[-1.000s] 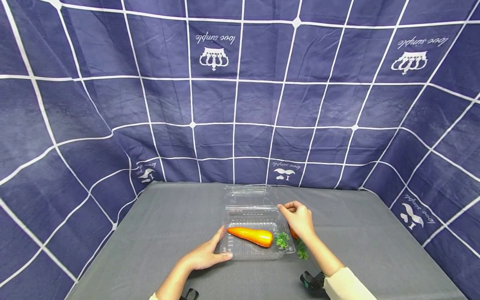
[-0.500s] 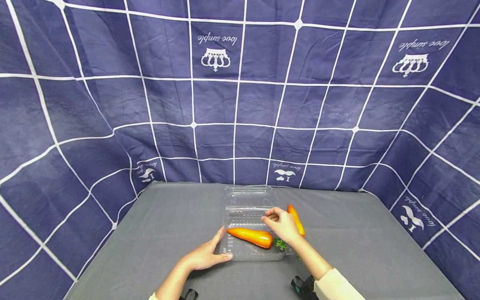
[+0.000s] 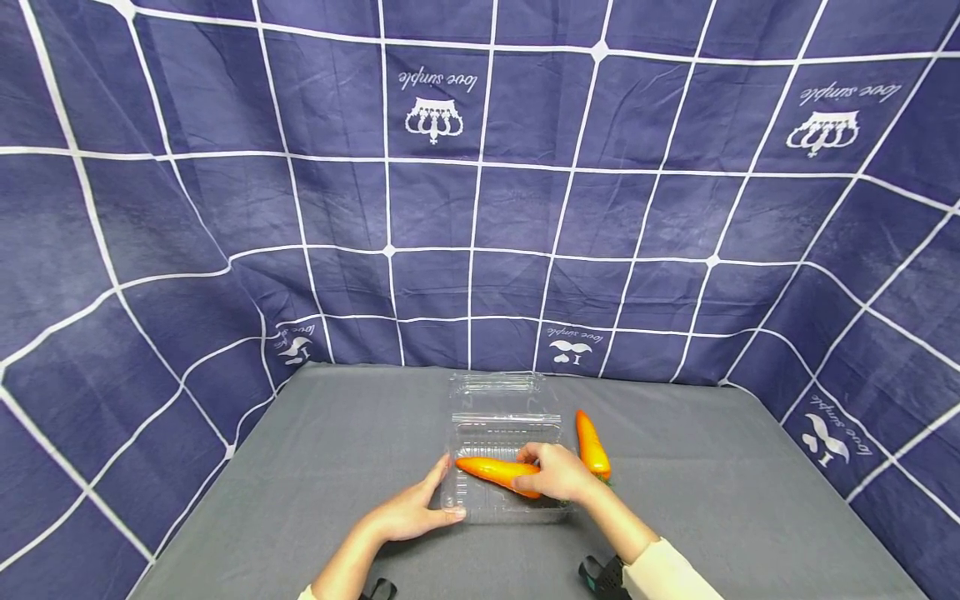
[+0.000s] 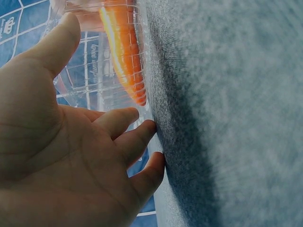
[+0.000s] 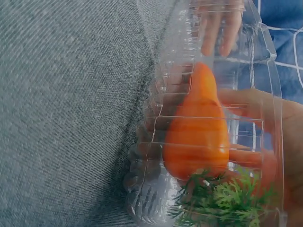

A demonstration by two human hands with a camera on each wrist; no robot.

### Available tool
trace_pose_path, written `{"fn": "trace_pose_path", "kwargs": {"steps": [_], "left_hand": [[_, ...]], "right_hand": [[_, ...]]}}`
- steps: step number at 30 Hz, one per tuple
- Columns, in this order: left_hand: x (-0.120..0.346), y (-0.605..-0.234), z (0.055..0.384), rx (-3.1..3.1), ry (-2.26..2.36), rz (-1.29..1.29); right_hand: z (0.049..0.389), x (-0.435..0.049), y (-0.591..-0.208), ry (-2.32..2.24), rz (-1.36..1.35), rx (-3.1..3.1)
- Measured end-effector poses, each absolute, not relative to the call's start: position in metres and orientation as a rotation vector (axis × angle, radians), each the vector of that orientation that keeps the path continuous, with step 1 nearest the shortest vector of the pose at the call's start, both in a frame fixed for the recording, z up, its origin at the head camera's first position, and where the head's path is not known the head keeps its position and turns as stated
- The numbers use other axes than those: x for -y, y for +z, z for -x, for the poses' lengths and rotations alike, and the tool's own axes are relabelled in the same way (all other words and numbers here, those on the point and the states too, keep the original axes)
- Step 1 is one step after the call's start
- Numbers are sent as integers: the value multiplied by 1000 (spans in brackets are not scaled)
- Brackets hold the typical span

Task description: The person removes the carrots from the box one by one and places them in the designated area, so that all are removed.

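A clear plastic clamshell box (image 3: 510,514) sits in the middle of the table with its lid folded back. Inside lies an orange carrot (image 3: 487,471), its thin end toward the left. My right hand (image 3: 561,473) reaches into the box and grips the carrot's thick end, thumb and fingers on either side. Green leafy tops (image 5: 227,198) show at that end in the right wrist view. My left hand (image 3: 405,510) steadies the box at its left side, thumb by the front corner, the other fingers fairly straight in the left wrist view (image 4: 94,146).
A second carrot (image 3: 593,447) lies on the grey table (image 3: 360,433) just right of the box, its green top partly hidden by my right hand. A blue cloth with white grid lines (image 3: 517,208) hangs behind and at both sides.
My right hand has left the second carrot at the right, moved left over the box and come down onto the carrot inside. My left hand has stayed at the box's left side.
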State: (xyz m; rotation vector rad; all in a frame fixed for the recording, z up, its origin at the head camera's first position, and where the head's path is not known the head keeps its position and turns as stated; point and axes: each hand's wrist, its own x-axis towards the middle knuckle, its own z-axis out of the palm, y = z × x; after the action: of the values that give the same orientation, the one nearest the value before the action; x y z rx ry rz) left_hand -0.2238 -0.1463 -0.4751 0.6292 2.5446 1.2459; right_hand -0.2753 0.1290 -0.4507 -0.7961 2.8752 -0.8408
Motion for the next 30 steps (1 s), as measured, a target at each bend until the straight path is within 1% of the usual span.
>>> {"fn": "trace_pose_path", "kwargs": {"steps": [7,22,30], "left_hand": [[145,-474,223,-2550,1238,-625],[147,-473,219,-2570,1237,-634],[147,-474,221,-2566,1237,-618]], "right_hand": [[272,-129,-450,-783,819,-2852],[275,-134,-444,-1113,767,-2834],[274,-144,-431,-1312,652,-2784]]}}
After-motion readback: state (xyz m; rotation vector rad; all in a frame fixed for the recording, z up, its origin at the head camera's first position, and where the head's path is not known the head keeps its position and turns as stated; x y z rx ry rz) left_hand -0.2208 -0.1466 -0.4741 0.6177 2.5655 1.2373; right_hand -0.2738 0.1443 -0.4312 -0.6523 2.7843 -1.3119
